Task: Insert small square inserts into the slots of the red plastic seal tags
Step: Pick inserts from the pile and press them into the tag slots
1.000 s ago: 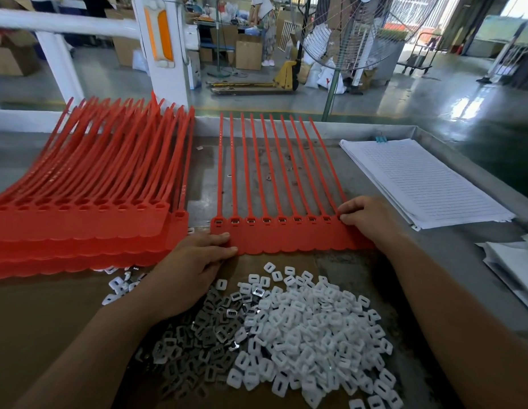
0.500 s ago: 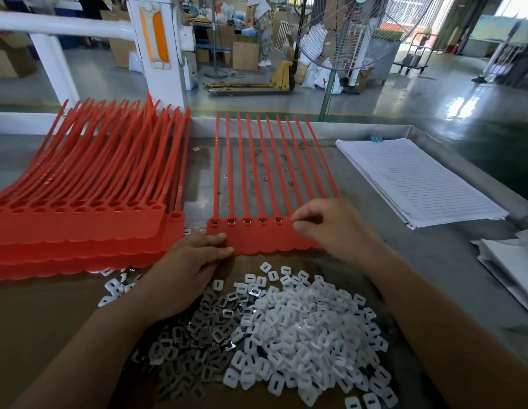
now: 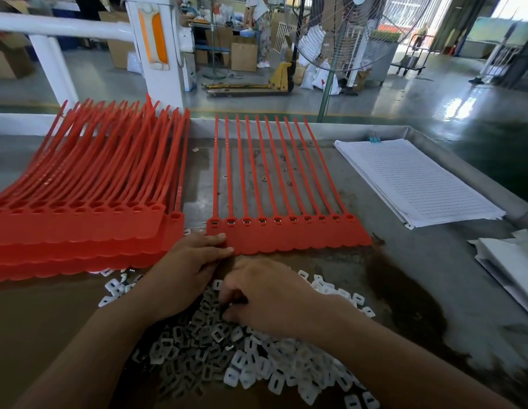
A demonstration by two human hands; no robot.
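Head view: left hand flat on red tag strip; right hand curled in insert pile, grip unclear.

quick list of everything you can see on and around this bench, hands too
tag strip: one, ten joined tags, red, table centre
stacked tag strips: many, red, left of it
inserts: heap, white and grey, near edge
lined paper: one stack, white, right
loose paper: few sheets, white, far right edge
table: one, grey metal
fan: one, pale wire grille, behind table
pallet jack: one, yellow, floor behind
left hand: flat fingers press strip's left end
right hand: fingers curled into the inserts
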